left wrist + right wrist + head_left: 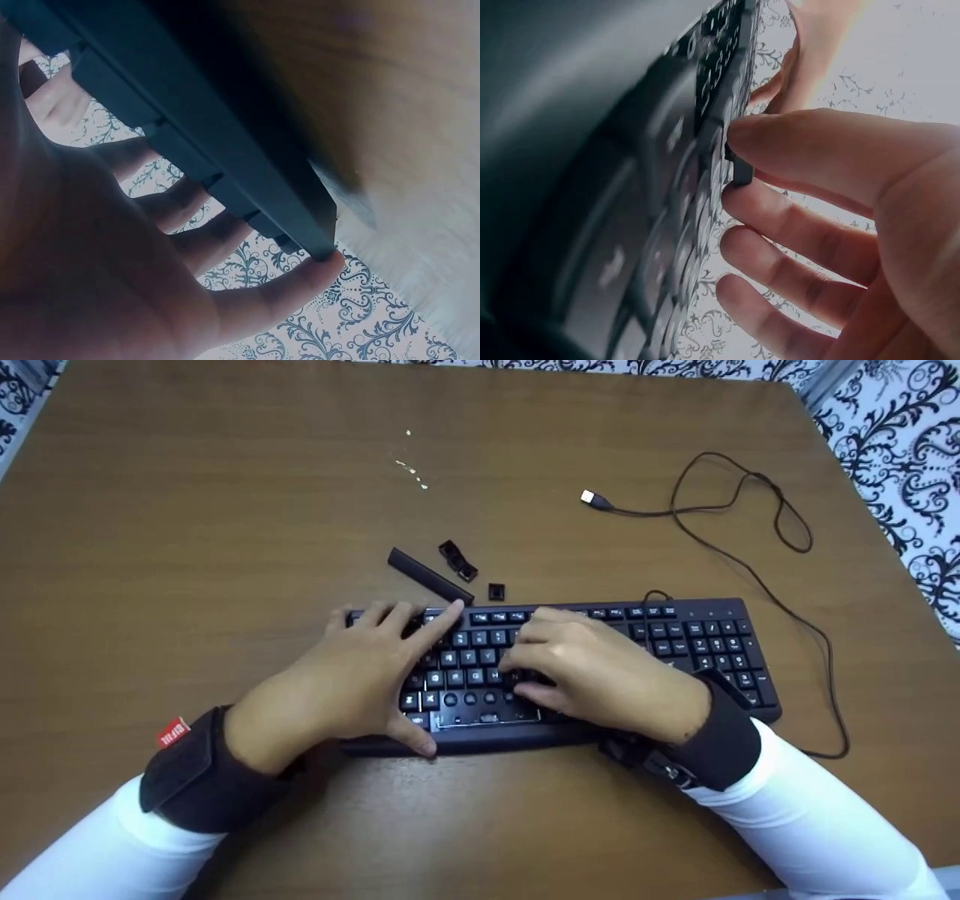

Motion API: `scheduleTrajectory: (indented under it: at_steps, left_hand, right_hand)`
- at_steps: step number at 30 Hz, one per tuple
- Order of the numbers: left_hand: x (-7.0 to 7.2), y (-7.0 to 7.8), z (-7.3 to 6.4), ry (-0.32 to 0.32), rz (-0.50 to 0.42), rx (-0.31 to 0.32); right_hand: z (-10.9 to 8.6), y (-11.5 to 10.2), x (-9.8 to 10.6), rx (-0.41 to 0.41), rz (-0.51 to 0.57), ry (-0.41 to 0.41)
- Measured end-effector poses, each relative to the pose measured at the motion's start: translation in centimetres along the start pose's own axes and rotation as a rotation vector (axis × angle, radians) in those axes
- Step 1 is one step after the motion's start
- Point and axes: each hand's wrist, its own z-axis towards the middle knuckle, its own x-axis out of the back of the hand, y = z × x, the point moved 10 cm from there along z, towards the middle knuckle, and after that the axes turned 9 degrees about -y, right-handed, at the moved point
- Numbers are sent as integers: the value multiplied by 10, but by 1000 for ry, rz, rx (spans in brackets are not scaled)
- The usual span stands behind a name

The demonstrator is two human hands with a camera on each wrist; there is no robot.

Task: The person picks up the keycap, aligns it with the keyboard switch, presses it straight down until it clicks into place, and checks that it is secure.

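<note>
A black keyboard (pixel 480 739) lies on the brown table (pixel 187 547). Its bottom row lacks keycaps in one stretch, and round holders show in the row above. My left hand (pixel 367 667) grips the left end, thumb at the front edge and fingers across to the back edge. In the left wrist view, the little fingertip touches the keyboard's corner. Over the middle keys, my right hand (pixel 577 664) pinches a small black keycap (pixel 742 172) between thumb and index finger. Its other fingers are bent beside the keys. The lettering on that keycap is hidden.
Behind the keyboard lie a long black spacebar (pixel 429 575), a small cluster of black keycaps (pixel 458 560) and one single keycap (pixel 496 592). A looped USB cable (pixel 780 592) runs along the right side. Pale specks (pixel 412 471) dot the far part of the table.
</note>
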Motion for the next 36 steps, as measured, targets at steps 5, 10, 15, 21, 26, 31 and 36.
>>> scheduleTrajectory:
  at_steps: [5, 10, 15, 21, 26, 31, 36]
  left_hand:
    - [-1, 0, 0, -10, -4, -4]
    - [2, -2, -3, 17, 5, -5]
    - [0, -2, -2, 12, 4, -8]
    - [2, -2, -3, 18, 1, 1]
    - [0, -1, -1, -2, -5, -1]
    - [2, -3, -1, 13, 6, 4]
    - [1, -2, 0, 5, 3, -3]
  right_hand:
    - [-1, -8, -5, 36, 2, -26]
    - [2, -10, -8, 45, -19, -43]
    - [1, -11, -11, 42, -23, -33]
    - [2, -12, -8, 26, -45, -25]
    - [1, -12, -11, 27, -56, -36]
    - [2, -13, -9, 31, -51, -33]
    - [1, -12, -11, 36, -24, -38]
